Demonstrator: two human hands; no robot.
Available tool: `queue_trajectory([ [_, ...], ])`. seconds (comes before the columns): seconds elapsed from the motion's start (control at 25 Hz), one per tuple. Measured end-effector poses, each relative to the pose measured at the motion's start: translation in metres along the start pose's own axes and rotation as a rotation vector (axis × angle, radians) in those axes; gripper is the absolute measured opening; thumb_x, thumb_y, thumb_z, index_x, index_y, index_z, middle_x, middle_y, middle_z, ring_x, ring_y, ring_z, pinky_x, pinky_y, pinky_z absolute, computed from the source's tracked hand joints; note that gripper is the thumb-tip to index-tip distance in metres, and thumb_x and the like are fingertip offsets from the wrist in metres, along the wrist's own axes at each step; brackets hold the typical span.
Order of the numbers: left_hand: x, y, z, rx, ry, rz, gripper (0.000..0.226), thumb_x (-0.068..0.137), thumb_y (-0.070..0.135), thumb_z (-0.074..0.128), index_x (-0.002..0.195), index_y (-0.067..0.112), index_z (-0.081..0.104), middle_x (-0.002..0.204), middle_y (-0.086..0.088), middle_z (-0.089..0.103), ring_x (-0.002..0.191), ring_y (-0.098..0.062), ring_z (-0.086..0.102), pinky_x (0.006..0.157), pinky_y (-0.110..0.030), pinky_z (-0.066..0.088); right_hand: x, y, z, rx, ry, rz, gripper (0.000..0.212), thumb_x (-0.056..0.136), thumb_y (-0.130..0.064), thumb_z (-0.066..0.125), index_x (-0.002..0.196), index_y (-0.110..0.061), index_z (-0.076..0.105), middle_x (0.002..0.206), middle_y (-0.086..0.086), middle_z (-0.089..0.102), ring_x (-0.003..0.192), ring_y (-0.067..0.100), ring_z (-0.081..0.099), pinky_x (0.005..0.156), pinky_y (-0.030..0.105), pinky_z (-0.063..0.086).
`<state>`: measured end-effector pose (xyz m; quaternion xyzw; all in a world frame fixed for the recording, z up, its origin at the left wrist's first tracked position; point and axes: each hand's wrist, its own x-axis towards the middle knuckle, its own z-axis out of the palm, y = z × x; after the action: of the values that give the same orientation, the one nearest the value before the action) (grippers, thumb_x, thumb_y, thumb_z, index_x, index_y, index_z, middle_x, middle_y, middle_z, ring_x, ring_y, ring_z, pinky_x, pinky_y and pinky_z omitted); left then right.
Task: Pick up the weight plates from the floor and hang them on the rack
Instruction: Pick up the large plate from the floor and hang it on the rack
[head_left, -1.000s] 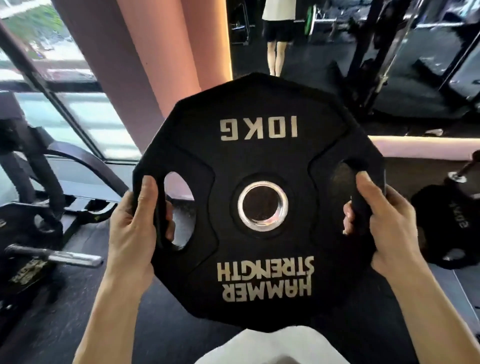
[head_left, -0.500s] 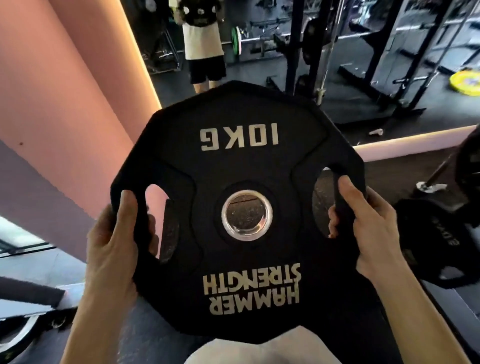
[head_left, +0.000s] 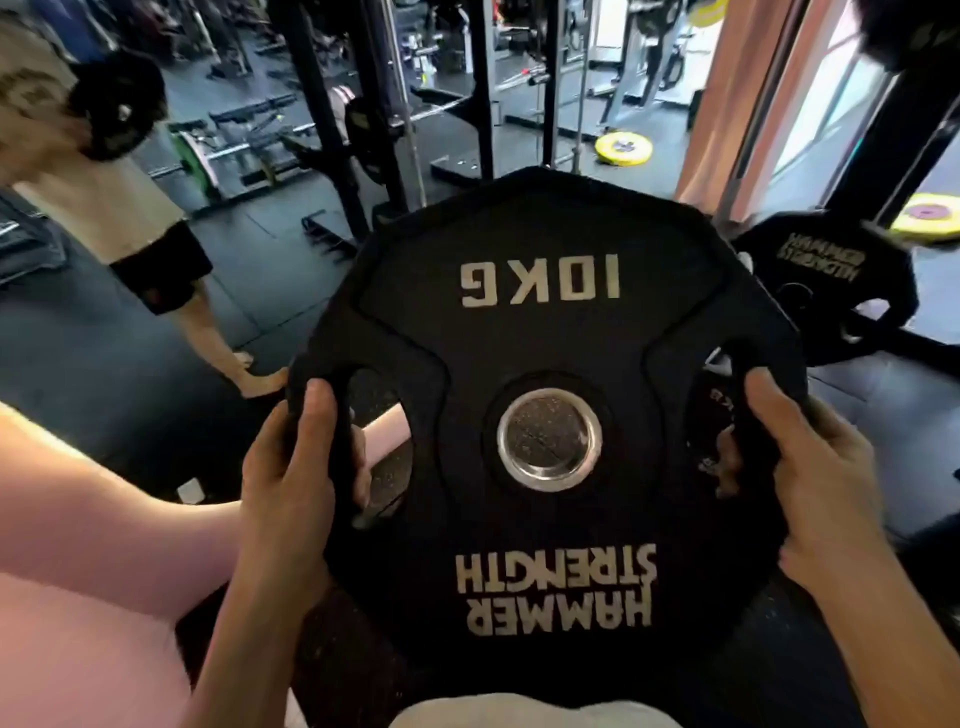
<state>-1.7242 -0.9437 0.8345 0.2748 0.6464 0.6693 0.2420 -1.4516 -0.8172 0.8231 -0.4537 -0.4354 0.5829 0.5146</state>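
Between left hand (head_left: 296, 467) and right hand (head_left: 826, 478), both gripping its cutouts, 10 kg plate (head_left: 545, 364) now faces another hung plate (head_left: 826, 280); rack likely close.

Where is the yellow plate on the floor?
In the head view, one yellow plate lies flat on the dark floor at upper right, beyond the held 10KG plate and beside the pink pillar.

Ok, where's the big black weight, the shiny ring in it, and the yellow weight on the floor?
black weight plate (head_left: 540, 322): head view, upper face near the 10KG lettering
metal ring (head_left: 549, 396): head view, top rim of the ring
yellow plate (head_left: 623, 148): head view, its flat top
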Motion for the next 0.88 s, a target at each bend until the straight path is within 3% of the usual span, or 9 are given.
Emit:
queue_trajectory([
  [0.2, 0.103, -0.005, 0.042, -0.089, -0.342, -0.039, 0.059, 0.074, 0.067, 0.059, 0.088, 0.011, 0.056, 0.067, -0.008, 0.052, 0.048, -0.020, 0.045, 0.043, -0.027, 0.039, 0.003, -0.005, 0.021, 0.033, 0.331, -0.074, 0.029, 0.069, -0.050, 0.073, 0.069, -0.023, 0.063, 0.054, 0.001, 0.057, 0.043, 0.015, 0.052, 0.040, 0.024, 0.045],
  [0.28, 0.136, -0.003, 0.064, -0.094, -0.458, -0.025, 0.068, 0.068, 0.076, 0.063, 0.087, 0.011, 0.057, 0.074, -0.012, 0.051, 0.055, -0.024, 0.046, 0.049, -0.031, 0.040, 0.006, -0.008, 0.028, 0.035, 0.451, -0.121, 0.029, 0.068, -0.051, 0.072, 0.066, -0.024, 0.063, 0.053, 0.001, 0.056, 0.043, 0.015, 0.051, 0.040, 0.024, 0.044],
  [0.52, 0.184, -0.003, 0.142, -0.180, -0.668, 0.007, 0.046, 0.083, 0.064, 0.060, 0.074, 0.019, 0.056, 0.063, -0.004, 0.052, 0.049, -0.018, 0.045, 0.047, -0.027, 0.039, 0.033, -0.022, 0.019, -0.051, 0.658, -0.216, 0.047, 0.060, -0.066, 0.073, 0.073, -0.022, 0.060, 0.059, 0.007, 0.054, 0.047, 0.022, 0.049, 0.051, 0.033, 0.044],
  [0.68, 0.200, -0.008, 0.198, -0.223, -0.701, 0.053, 0.057, 0.063, 0.080, 0.066, 0.081, 0.026, 0.065, 0.072, 0.002, 0.059, 0.061, -0.016, 0.052, 0.059, -0.031, 0.042, 0.068, -0.033, -0.005, -0.078, 0.714, -0.269, 0.049, 0.059, -0.067, 0.072, 0.074, -0.022, 0.060, 0.058, 0.006, 0.055, 0.049, 0.023, 0.049, 0.052, 0.035, 0.043],
  [0.76, 0.210, -0.015, 0.231, -0.262, -0.704, 0.090, 0.067, 0.057, 0.085, 0.066, 0.090, 0.027, 0.069, 0.079, 0.001, 0.063, 0.072, -0.022, 0.057, 0.068, -0.041, 0.047, 0.092, -0.035, -0.020, -0.084, 0.710, -0.312, 0.048, 0.061, -0.065, 0.071, 0.073, -0.020, 0.059, 0.057, 0.006, 0.055, 0.047, 0.022, 0.049, 0.052, 0.033, 0.043],
  [0.84, 0.216, -0.034, 0.257, -0.281, -0.683, 0.116, 0.074, 0.057, 0.084, 0.066, 0.101, 0.025, 0.069, 0.091, -0.012, 0.067, 0.090, -0.038, 0.062, 0.085, -0.064, 0.046, 0.115, -0.023, -0.036, -0.099, 0.728, -0.365, 0.044, 0.062, -0.063, 0.071, 0.069, -0.022, 0.058, 0.056, 0.007, 0.054, 0.046, 0.023, 0.047, 0.050, 0.032, 0.042],
  [0.88, 0.219, -0.043, 0.270, -0.294, -0.696, 0.131, 0.075, 0.057, 0.084, 0.067, 0.103, 0.024, 0.069, 0.098, -0.019, 0.067, 0.098, -0.045, 0.062, 0.090, -0.068, 0.043, 0.125, -0.015, -0.043, -0.097, 0.724, -0.396, 0.042, 0.062, -0.063, 0.071, 0.067, -0.023, 0.059, 0.057, 0.008, 0.053, 0.047, 0.023, 0.047, 0.049, 0.032, 0.041],
])
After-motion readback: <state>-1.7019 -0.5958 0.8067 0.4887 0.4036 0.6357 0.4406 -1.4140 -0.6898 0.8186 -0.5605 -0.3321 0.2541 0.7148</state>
